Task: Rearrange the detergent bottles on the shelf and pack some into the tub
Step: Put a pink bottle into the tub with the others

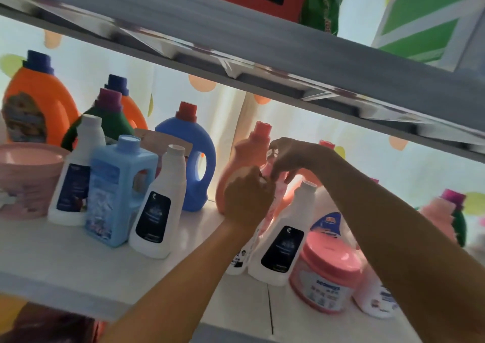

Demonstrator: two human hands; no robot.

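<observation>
Pink translucent slim bottle [271,182] is gripped at mid-body by the left hand [246,198], fingers curled round it, and pinched near its top by the right hand [291,156], above the white shelf [78,258]. Salmon handled jug [244,164] stands just behind; pink round tub [26,177] sits far left.

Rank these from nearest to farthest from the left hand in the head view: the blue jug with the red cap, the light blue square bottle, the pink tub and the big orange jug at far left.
From the left hand:
1. Blue jug with the red cap, just to its left.
2. Light blue square bottle, further left, at the front.
3. Pink tub and big orange jug, both at the far left end: too close to call.
</observation>
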